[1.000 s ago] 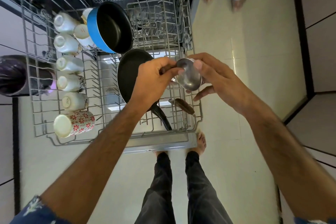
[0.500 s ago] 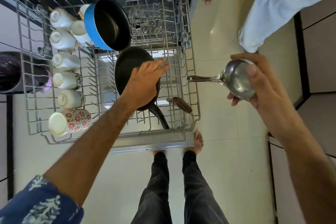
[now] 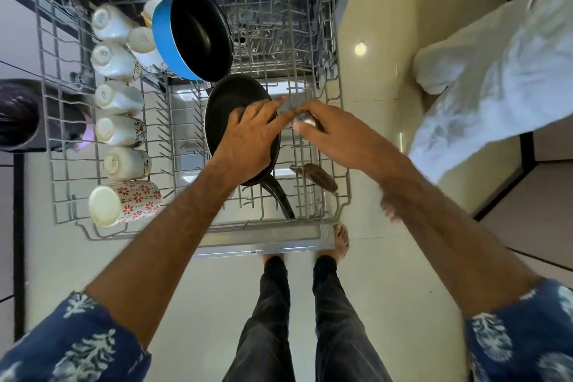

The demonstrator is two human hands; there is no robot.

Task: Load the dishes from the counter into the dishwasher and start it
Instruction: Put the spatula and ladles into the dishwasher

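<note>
The grey dishwasher rack (image 3: pixel 340 121) is pulled out below me. My right hand (image 3: pixel 338 136) grips a small steel ladle (image 3: pixel 305 121) over the rack's right side; only a bit of its metal shows under my fingers. My left hand (image 3: pixel 251 136) hovers with relaxed fingers over a black frying pan (image 3: pixel 229 102) standing in the rack, fingertips close to the ladle. A blue pot (image 3: pixel 192 37) stands on edge behind the pan. Several white cups (image 3: pixel 114 60) and a red-flowered mug (image 3: pixel 124 203) lie along the left.
A brown-handled utensil (image 3: pixel 319 177) lies in the rack's front right. The open dishwasher door (image 3: pixel 263 242) sits just ahead of my bare feet. A person in white clothes (image 3: pixel 496 77) stands close on the right. A dark bin (image 3: pixel 21 115) stands at the left.
My right hand brought the ladle from out over the floor on the right back down to the rack beside the pan. The person in white came closer.
</note>
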